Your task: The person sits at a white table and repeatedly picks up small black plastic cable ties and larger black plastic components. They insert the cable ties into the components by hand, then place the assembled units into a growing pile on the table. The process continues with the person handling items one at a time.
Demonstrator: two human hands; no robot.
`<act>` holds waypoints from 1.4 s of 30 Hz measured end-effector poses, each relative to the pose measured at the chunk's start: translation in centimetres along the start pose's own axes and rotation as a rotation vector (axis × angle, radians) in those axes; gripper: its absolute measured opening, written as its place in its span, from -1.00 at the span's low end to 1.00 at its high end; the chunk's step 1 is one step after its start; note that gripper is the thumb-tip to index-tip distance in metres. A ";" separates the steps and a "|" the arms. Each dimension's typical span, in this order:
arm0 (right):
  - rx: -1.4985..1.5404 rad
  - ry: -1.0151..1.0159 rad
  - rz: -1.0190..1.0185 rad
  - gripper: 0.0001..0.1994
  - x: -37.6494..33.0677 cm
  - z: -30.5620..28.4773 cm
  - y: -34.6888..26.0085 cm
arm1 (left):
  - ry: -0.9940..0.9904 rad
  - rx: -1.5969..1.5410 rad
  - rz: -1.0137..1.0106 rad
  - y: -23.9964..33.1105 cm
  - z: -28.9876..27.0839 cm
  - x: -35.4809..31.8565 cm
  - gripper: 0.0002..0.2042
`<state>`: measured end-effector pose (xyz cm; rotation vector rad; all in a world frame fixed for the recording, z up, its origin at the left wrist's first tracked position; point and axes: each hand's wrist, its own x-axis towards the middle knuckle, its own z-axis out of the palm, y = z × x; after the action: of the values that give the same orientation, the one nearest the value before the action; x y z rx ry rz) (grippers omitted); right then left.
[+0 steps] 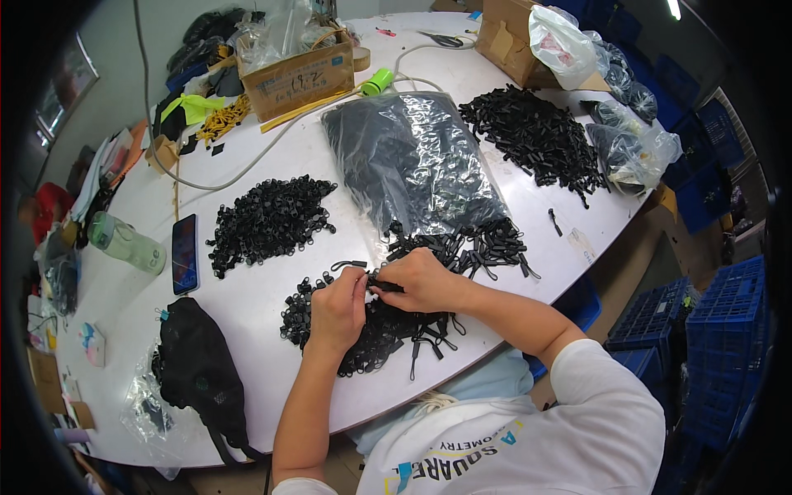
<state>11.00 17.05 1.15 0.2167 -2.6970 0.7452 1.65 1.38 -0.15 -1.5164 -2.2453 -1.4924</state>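
Both my hands meet over the near middle of the table, fingertips almost touching. My left hand (337, 312) is closed in a pinch; what lies between its fingers is too small to tell. My right hand (426, 281) is closed on a black cord zipper pull (386, 285). Below and around them spreads a pile of small black zipper sliders (363, 351), partly hidden by the hands. Finished-looking black looped pulls (495, 247) lie in a heap just beyond my right hand, and a few (426, 346) lie by its near side.
A large clear bag of black parts (412, 157) lies beyond my hands. Black part piles flank it, one left (271, 221), one right (536, 140). Leftward are a phone (186, 254), a green bottle (128, 242) and a black bag (202, 363). Cartons (301, 78) stand behind; blue crates (726, 330) sit right.
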 end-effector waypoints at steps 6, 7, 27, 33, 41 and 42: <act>-0.013 0.018 0.009 -0.78 -0.1 -0.1 0.0 | -0.096 -0.143 -0.008 -0.3 -0.7 0.2 -0.99; -0.009 0.018 0.009 -0.77 -0.1 -0.1 0.0 | -0.111 -0.195 -0.024 -0.2 -0.7 0.2 -0.99; 0.583 -0.094 0.118 -0.81 0.4 -1.0 -0.8 | 0.279 -0.318 -0.087 0.1 0.7 -0.7 -0.90; 0.630 -0.024 0.211 -0.84 0.2 -0.7 -0.7 | 0.218 0.053 0.297 -0.6 -0.3 0.2 -0.85; 0.358 0.043 0.168 -0.84 0.2 -1.5 -1.2 | 0.064 -0.062 0.309 -0.8 -0.2 0.1 -0.90; 0.350 0.031 0.127 -0.84 0.4 -1.6 -1.4 | 0.056 -0.106 0.282 -0.8 -0.3 -0.1 -0.91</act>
<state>11.41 16.70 3.23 0.1148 -2.5522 1.2475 1.00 1.02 -0.58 -1.7118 -1.8541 -1.5652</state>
